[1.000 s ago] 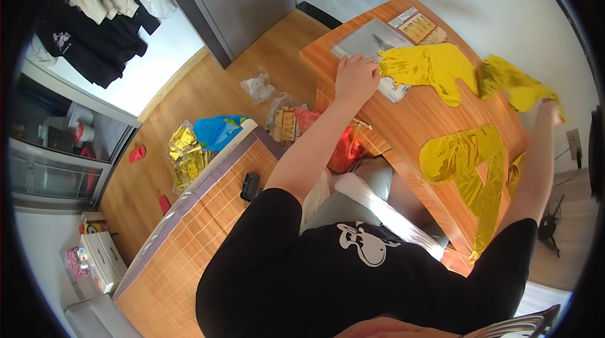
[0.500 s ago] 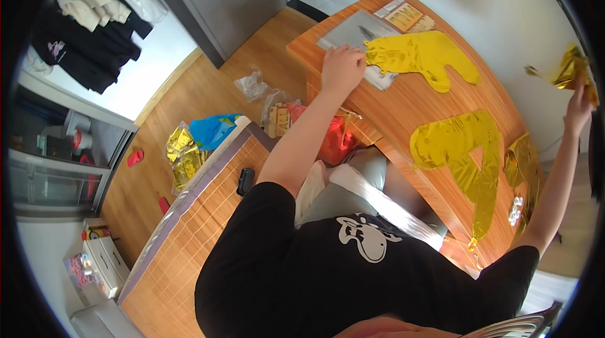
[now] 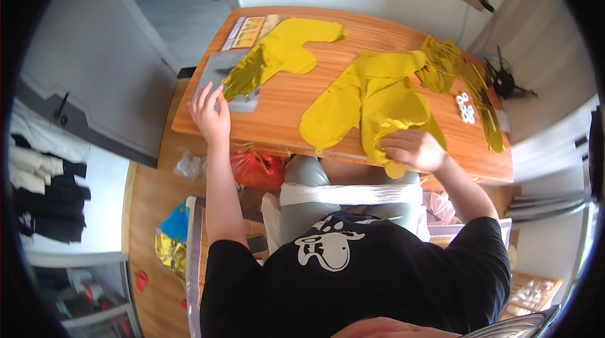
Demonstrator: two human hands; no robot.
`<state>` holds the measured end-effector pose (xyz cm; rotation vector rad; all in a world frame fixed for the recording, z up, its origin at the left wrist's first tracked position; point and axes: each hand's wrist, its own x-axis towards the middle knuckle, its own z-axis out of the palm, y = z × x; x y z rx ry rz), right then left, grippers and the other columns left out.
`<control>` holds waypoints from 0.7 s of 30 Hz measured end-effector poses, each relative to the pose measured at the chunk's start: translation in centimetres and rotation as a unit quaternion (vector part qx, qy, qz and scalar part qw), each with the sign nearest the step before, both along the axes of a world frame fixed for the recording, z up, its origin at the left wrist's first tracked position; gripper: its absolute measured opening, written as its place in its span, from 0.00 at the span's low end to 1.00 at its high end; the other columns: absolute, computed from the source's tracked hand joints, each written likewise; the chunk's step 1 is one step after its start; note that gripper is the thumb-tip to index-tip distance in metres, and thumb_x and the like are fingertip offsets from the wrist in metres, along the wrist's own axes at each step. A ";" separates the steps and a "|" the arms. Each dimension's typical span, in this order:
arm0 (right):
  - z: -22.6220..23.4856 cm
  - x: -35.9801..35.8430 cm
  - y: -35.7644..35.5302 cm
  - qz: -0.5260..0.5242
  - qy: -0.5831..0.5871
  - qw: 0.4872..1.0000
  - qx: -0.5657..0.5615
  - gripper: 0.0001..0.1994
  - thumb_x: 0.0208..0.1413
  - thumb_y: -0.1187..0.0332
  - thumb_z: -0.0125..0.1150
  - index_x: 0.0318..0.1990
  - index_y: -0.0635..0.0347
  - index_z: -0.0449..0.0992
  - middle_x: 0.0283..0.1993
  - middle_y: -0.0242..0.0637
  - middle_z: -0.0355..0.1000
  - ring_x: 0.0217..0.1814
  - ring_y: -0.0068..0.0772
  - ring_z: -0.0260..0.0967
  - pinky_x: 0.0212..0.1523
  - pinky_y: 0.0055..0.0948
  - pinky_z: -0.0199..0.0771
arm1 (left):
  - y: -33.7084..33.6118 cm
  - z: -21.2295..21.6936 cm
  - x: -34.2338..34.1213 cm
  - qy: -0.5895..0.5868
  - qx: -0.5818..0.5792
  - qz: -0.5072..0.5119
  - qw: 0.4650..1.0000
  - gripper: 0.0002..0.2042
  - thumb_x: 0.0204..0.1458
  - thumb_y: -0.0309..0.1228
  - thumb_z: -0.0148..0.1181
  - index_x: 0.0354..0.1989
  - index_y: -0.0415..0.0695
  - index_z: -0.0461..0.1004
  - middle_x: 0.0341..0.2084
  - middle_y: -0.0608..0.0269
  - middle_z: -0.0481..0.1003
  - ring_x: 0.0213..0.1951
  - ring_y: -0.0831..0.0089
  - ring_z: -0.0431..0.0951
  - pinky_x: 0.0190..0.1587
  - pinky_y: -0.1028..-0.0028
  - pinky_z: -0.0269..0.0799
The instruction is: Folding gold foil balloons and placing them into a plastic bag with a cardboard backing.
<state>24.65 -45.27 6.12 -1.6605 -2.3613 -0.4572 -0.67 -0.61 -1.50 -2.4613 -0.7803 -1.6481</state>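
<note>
The right hand [image 3: 414,150] is laying bent fingers, grip unclear, over a creased yellow foil piece [image 3: 392,102] on a brown wooden table [image 3: 277,114]; beyond, the left hand [image 3: 212,112] is parting its fingers loosely beside a lobed yellow foil shape [image 3: 287,49].

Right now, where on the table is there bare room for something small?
The table shows bare wood between the left foil and middle foil, and at front right, in front of the white pieces. It is crowded under the right hand, on the middle foil, and at the left end: cards, grey sheet, left hand.
</note>
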 end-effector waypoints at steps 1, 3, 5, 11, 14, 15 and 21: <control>-1.1 -0.3 -0.7 -0.013 0.045 0.999 0.000 0.14 0.49 0.68 0.69 0.44 0.57 0.76 0.49 0.40 0.82 0.49 0.48 0.82 0.45 0.41 0.84 | -1.3 0.8 0.7 -0.001 0.006 -0.017 1.000 0.09 0.58 0.26 0.64 0.45 0.47 0.84 0.51 0.58 0.81 0.54 0.57 0.78 0.58 0.62 0.70; -3.1 -1.3 -1.8 -0.055 0.105 0.993 0.000 0.16 0.49 0.68 0.70 0.47 0.57 0.78 0.50 0.39 0.82 0.51 0.48 0.81 0.48 0.41 0.83 | -4.5 2.2 2.0 0.001 -0.061 -0.128 0.990 0.09 0.57 0.24 0.64 0.45 0.46 0.84 0.50 0.59 0.81 0.54 0.57 0.78 0.57 0.62 0.71; -4.0 -3.1 -2.2 -0.126 0.182 0.975 0.031 0.18 0.49 0.68 0.71 0.48 0.58 0.79 0.50 0.38 0.82 0.52 0.49 0.81 0.49 0.40 0.83 | -7.8 3.6 4.1 0.049 -0.096 -0.243 0.964 0.10 0.57 0.23 0.64 0.46 0.45 0.84 0.50 0.59 0.81 0.53 0.58 0.78 0.57 0.63 0.73; -4.4 -4.5 -3.4 -0.148 0.222 0.963 -0.023 0.36 0.54 0.37 0.65 0.59 0.58 0.77 0.64 0.45 0.73 0.67 0.54 0.69 0.65 0.51 0.68 | -13.8 3.1 9.4 0.347 -0.169 -0.365 0.847 0.26 0.59 0.42 0.66 0.66 0.50 0.74 0.70 0.56 0.66 0.74 0.56 0.59 0.76 0.50 0.47; -4.4 -3.7 -3.6 -0.183 0.261 0.948 0.002 0.30 0.61 0.45 0.62 0.62 0.56 0.76 0.67 0.46 0.71 0.70 0.53 0.65 0.67 0.51 0.66 | -14.4 2.2 10.1 0.408 -0.179 -0.347 0.825 0.28 0.58 0.44 0.67 0.66 0.50 0.73 0.71 0.55 0.64 0.76 0.56 0.56 0.77 0.48 0.43; -4.6 -3.6 -3.1 -0.185 0.263 0.947 0.006 0.30 0.61 0.45 0.62 0.62 0.56 0.76 0.67 0.46 0.71 0.70 0.53 0.65 0.67 0.51 0.66 | -14.5 1.9 10.0 0.412 -0.176 -0.348 0.824 0.28 0.58 0.44 0.67 0.66 0.50 0.73 0.71 0.55 0.64 0.76 0.56 0.56 0.77 0.48 0.43; -6.4 -2.3 -0.6 -0.385 0.208 0.898 0.048 0.22 0.60 0.55 0.64 0.58 0.53 0.77 0.66 0.42 0.71 0.71 0.51 0.63 0.72 0.55 0.61 | -15.0 1.1 7.9 0.357 -0.225 -0.346 0.838 0.29 0.56 0.46 0.68 0.64 0.48 0.74 0.69 0.50 0.67 0.74 0.51 0.58 0.76 0.47 0.47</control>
